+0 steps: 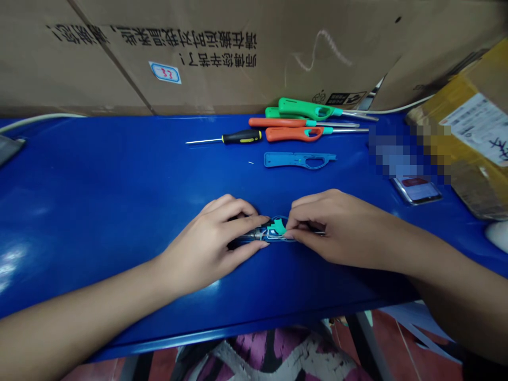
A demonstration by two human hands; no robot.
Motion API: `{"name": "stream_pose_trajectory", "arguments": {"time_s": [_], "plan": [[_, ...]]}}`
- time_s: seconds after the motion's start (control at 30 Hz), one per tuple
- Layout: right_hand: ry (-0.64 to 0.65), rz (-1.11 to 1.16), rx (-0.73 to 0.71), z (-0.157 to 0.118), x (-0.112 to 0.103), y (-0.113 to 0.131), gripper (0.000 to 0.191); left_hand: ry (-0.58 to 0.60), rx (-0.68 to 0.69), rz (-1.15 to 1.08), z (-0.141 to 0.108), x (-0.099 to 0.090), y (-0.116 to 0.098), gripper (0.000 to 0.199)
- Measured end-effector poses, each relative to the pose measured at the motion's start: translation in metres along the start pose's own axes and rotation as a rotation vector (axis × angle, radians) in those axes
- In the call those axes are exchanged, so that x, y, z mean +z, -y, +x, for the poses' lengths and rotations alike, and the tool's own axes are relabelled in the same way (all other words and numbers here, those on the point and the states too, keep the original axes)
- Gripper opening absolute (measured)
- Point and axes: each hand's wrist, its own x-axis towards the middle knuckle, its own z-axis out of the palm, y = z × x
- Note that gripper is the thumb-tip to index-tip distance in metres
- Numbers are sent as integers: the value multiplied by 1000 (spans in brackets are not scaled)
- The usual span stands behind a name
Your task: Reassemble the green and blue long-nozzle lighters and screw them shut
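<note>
An opened blue gas lighter (260,233) lies on the blue table at the front middle, its inner parts showing. A teal trigger (279,227) and thin white wires sit in the open shell. My left hand (216,238) is closed around its left end, thumb and fingers on either side of a clear part. My right hand (329,227) pinches at the shell just right of the trigger; the fingers hide exactly what lies between them. Farther back rests the loose blue half shell (278,160) of a lighter handle.
A black and yellow screwdriver (242,137) lies beyond my hands. Beside it are orange lighters (288,134) and green lighters (301,108). A phone (416,189) and a taped yellow box (464,159) stand at the right. A large cardboard box (222,84) walls off the back.
</note>
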Motion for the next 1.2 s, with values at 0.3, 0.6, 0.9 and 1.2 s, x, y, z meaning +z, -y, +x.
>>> {"name": "stream_pose_trajectory", "arguments": {"time_s": [0.3, 0.6, 0.9, 1.2], "plan": [[28, -66, -3, -1, -2, 3, 20, -4, -1, -11, 1, 0, 0, 32], [46, -87, 4, -1, 0, 2, 18, -9, 2, -30, 2, -1, 0, 31], [14, 71, 139, 4, -3, -3, 15, -115, -82, -137, 4, -1, -5, 23], [-23, 129, 98, 6, -1, -6, 16, -175, -93, -172, 4, -2, -2, 12]]}}
